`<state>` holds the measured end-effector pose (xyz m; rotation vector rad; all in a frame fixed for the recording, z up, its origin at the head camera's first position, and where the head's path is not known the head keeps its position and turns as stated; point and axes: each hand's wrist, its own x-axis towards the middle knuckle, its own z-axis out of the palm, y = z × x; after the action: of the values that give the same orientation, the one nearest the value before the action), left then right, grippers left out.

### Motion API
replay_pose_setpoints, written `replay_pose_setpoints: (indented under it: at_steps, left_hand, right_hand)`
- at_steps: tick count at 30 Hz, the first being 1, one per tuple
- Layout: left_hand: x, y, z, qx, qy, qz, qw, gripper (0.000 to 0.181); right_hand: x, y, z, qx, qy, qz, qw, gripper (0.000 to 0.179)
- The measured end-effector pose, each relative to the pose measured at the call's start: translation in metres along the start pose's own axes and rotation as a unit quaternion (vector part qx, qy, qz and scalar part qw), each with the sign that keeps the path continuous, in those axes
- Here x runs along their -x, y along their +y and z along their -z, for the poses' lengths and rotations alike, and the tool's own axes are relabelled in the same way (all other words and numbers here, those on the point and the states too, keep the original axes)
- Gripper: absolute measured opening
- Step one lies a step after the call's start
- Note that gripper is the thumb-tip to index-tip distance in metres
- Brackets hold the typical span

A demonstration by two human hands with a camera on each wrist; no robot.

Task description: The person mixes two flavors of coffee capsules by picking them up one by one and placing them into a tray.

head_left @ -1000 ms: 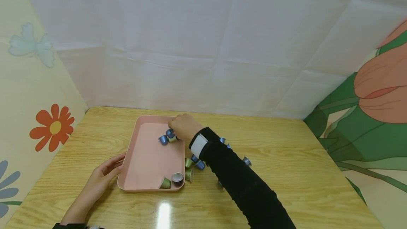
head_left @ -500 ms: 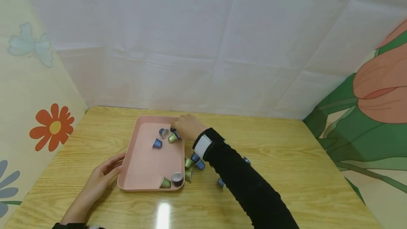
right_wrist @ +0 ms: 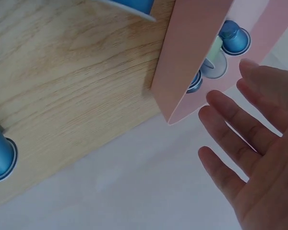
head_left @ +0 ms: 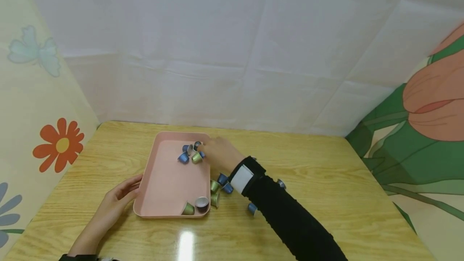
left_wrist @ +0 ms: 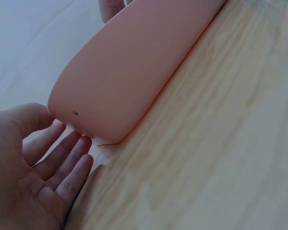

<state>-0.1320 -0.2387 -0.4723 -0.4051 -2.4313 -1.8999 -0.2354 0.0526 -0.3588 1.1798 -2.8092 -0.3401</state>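
Note:
A pink tray (head_left: 168, 188) lies on the table. My left hand (head_left: 117, 200) rests its fingers against the tray's left side; in the left wrist view its thumb and fingertips touch the tray's outer wall. Over the tray's far right corner is my right hand (head_left: 222, 154), its fingers spread and nothing in them in the right wrist view. Beside it in the tray lie coffee capsules: a blue one (head_left: 183, 158), a green one (head_left: 197, 158), a dark one (head_left: 197, 146) and others. A green capsule (head_left: 188, 208) and a silver-lidded capsule (head_left: 201, 203) sit in the near right corner.
Right of the tray, green capsules (head_left: 215, 199) and blue capsules (head_left: 227, 188) lie close to its wall. Farther right are another blue capsule (head_left: 252, 208) and a greyish capsule (head_left: 281, 183). A white cloth (head_left: 203, 71) hangs behind the wooden table (head_left: 319, 196).
My right hand let go of capsules at the tray's far right corner and has drawn back slightly to the right. Blue capsules there rolled and shifted. The left hand stayed in place.

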Motion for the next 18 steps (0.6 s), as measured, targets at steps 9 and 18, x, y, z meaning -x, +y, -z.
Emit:
replay_pose_setpoints:
  at_steps: [9, 18]
  left_hand:
    - [0.001, 0.001, 0.000, -0.005, 0.003, 0.005, 1.0000, 0.048]
    - [0.000, 0.003, -0.001, -0.014, 0.005, 0.013, 0.9998, 0.048]
  right_hand:
    - [0.029, 0.003, 0.002, -0.032, 0.006, -0.020, 0.9993, 0.029]
    - [0.073, 0.001, 0.006, -0.019, 0.010, -0.031, 0.9993, 0.032]
